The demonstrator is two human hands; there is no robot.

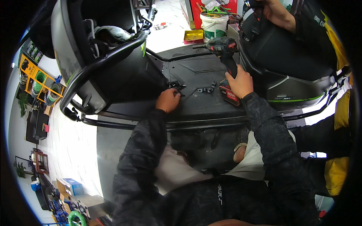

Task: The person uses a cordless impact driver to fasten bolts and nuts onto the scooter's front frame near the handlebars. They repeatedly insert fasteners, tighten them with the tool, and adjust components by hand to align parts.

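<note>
My right hand (pixel 241 81) is wrapped round the grip of a cordless impact driver (pixel 223 46), dark with a red battery pack at its base. The tool's bit points left, above the black footboard (pixel 196 71) of a scooter. My left hand (pixel 168 100) is low over the footboard's left part, fingers pinched together. Something small and dark shows at its fingertips, too small to name. Just beyond those fingers are black metal parts (pixel 175 85) by the foot of the front panel. Between my hands a small black bracket (pixel 206 89) lies on the footboard.
A black tube bar (pixel 109 52) curves round the scooter's front. To the right is the black seat (pixel 275 52), where another person's hand (pixel 281 15) reaches in. Beyond the footboard stand a white bucket (pixel 214 27) and a yellow tray (pixel 193 36).
</note>
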